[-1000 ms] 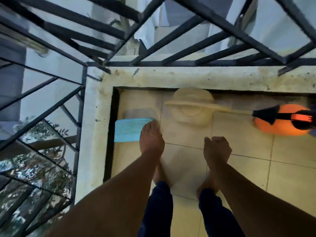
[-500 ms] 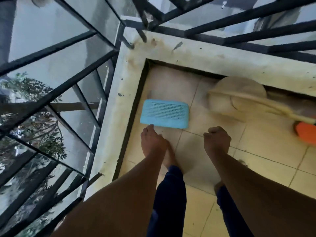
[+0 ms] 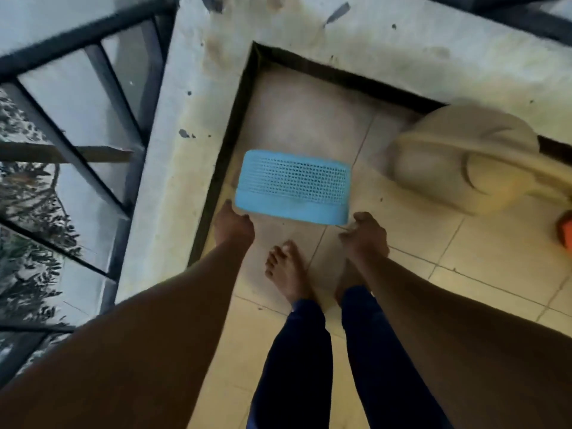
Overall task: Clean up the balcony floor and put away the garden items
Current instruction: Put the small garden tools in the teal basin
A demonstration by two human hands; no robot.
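A light-blue mesh basket lies on the tiled balcony floor in the corner, its solid rim band toward me. My left hand is at the rim's near left corner with fingers curled against it. At the near right corner, my right hand has thumb and fingers curled at the edge. Both arms reach down from the bottom of the view. How firmly either hand holds the rim is hard to make out.
A beige round plastic item with a long handle sits right of the basket against the curb. An orange object shows at the right edge. A stained concrete curb and black metal railing border the floor. My bare feet stand just behind the basket.
I have bent lower and the view has closed in on the corner. Both hands moved down and apart to the basket's two near corners.
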